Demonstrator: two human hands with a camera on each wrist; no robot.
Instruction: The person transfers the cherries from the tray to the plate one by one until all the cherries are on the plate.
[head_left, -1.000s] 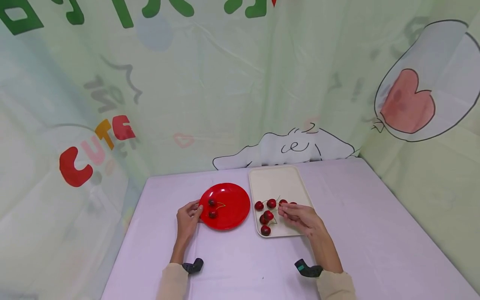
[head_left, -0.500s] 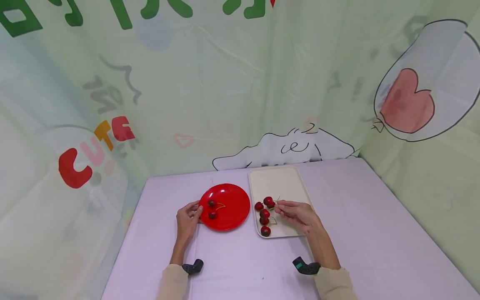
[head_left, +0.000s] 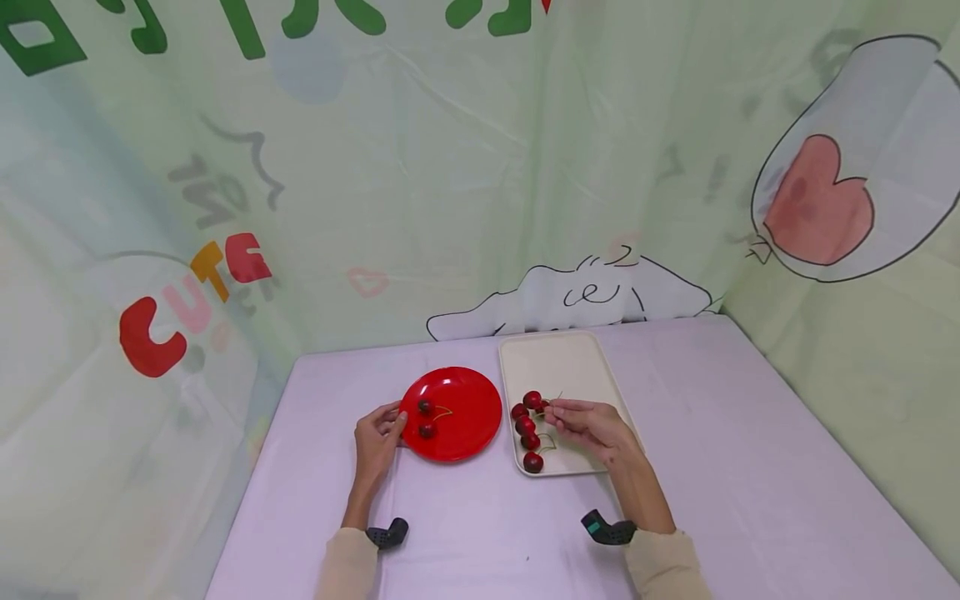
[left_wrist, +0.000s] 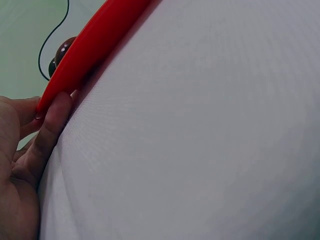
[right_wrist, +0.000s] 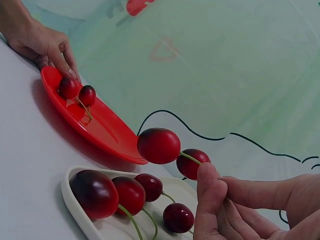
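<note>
My left hand point(head_left: 375, 437) grips the near-left rim of a round red plate point(head_left: 468, 417), thumb over the edge and fingers beneath it. Two dark red cherries point(right_wrist: 68, 88) with green stems lie on that plate. With thumb and fingertips, my right hand point(head_left: 598, 429) pinches the green stems of a pair of cherries point(right_wrist: 158, 146), which hang above the cream tray point(head_left: 558, 358). Several other cherries point(right_wrist: 94, 194) rest along the tray's left side, their stems pointing inward. In the left wrist view, fingers point(left_wrist: 59, 112) press against the plate's underside.
The tray stands just right of the plate on a table with a pale lilac cloth point(head_left: 465, 533). Printed fabric curtains point(head_left: 450, 167) rise behind the table and on both sides.
My right hand has shifted left over the tray, carrying the pinched cherries toward the plate side. My left hand and the plate have stayed in place.
</note>
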